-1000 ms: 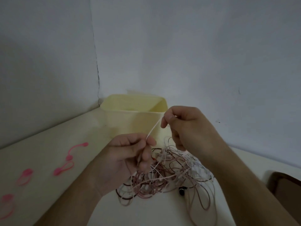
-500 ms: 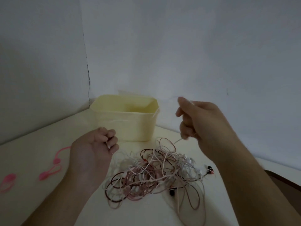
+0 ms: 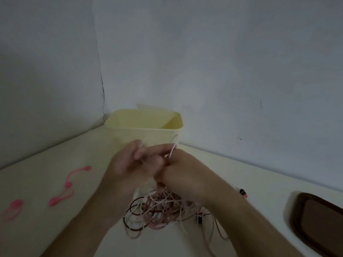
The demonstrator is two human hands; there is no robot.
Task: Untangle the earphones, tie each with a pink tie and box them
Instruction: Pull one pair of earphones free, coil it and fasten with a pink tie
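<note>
Head view shows both hands, left point(image 3: 128, 164) and right point(image 3: 182, 175), pinching one pale cord point(image 3: 173, 150) above the earphones point(image 3: 157, 212) heaped before the box point(image 3: 144, 133); better to feed it out slowly, never yanking knots tight.

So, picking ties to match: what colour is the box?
Pale yellow box, clearest in the head view.

Dim, flat light; hands point(image 3: 157, 169) motion-blurred; edges bowed.
</note>
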